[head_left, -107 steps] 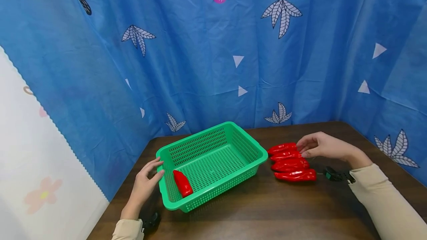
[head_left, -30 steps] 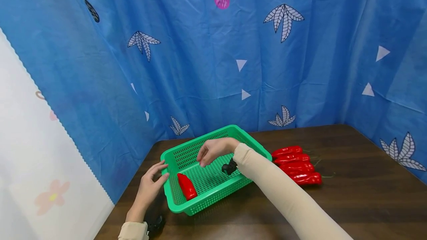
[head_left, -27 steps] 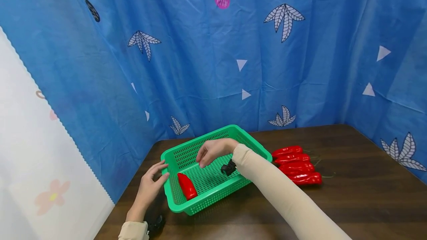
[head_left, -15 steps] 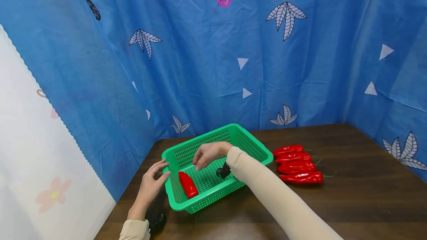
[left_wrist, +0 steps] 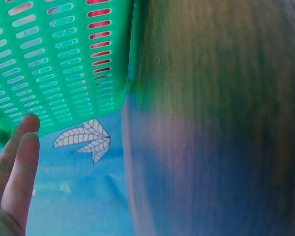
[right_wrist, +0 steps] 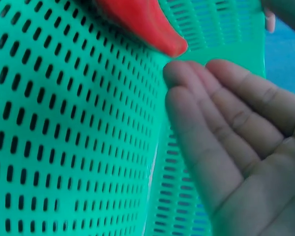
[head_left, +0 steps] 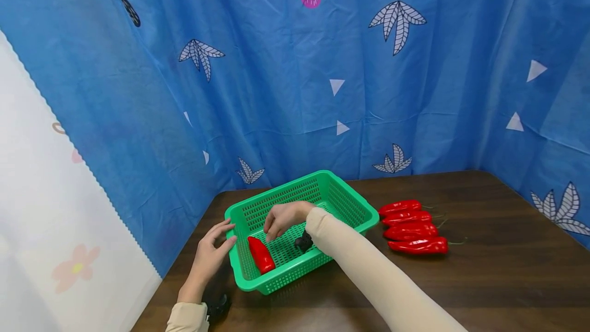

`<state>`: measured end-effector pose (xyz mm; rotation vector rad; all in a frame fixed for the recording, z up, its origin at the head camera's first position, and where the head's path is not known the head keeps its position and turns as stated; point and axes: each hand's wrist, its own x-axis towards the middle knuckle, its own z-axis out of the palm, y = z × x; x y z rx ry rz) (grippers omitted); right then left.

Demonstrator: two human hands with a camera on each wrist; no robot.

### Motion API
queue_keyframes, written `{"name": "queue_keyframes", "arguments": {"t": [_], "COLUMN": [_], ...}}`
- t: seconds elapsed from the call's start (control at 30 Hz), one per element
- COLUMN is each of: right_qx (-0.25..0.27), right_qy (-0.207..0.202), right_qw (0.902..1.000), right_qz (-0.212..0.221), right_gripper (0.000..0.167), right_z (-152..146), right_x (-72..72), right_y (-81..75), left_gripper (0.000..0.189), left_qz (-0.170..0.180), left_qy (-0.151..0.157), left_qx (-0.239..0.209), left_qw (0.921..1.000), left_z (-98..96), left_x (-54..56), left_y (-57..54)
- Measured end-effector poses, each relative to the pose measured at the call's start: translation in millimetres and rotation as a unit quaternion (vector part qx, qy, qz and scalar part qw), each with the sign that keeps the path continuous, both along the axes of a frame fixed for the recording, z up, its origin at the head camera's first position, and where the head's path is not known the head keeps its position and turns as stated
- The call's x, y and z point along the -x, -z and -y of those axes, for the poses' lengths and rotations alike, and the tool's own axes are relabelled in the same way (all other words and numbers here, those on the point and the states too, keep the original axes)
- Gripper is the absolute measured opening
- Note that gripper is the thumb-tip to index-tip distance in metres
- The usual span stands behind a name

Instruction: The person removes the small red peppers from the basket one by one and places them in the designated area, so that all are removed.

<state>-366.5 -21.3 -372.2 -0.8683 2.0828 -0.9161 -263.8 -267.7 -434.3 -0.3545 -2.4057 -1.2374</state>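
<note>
A red pepper [head_left: 261, 255] lies along the left end inside the green slotted basket [head_left: 349, 229]. My right hand [head_left: 283, 219] is over the basket's inside, close to the right of this pepper. Its fingers [right_wrist: 201, 147] extend with nothing in them, and the pepper's tip [right_wrist: 174, 45] shows just beyond them in the right wrist view. My left hand [head_left: 209, 252] touches the basket's left rim with relaxed fingers. Two of these fingers [left_wrist: 27, 162] show outside the slotted wall [left_wrist: 54, 54] in the left wrist view.
Several red peppers [head_left: 417, 246] lie in a row on the dark wooden table [head_left: 507, 270], right of the basket. A blue patterned curtain [head_left: 286, 91] hangs behind the table, and a white cloth [head_left: 55, 209] is at left. My right forearm crosses the basket's front rim.
My right hand has gone from the row of peppers to over the basket, then lower and left towards the pepper inside. My left hand stays at the rim. The view has shifted slightly.
</note>
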Motion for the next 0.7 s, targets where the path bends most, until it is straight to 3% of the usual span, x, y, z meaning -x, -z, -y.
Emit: {"name": "queue_keyframes", "arguments": {"t": [0.23,0.7], "right_qx": [-0.030,-0.038], "right_qy": [-0.008,-0.010], "right_qw": [0.9994,0.9992], "right_qz": [-0.015,0.006], "right_gripper": [0.049,0.043], "right_z": [4.6,6.2], "right_x": [-2.6,-3.0], "right_y": [6.0,13.7], "left_gripper": [0.037,0.037], "left_qz": [-0.001,-0.006], "left_qy": [-0.003,-0.001], "left_qx": [0.001,0.000], "left_qw": [1.0000,1.0000], "left_z": [0.2,0.3], "left_x": [-0.9,-0.1], "left_y": [0.4,1.3]}}
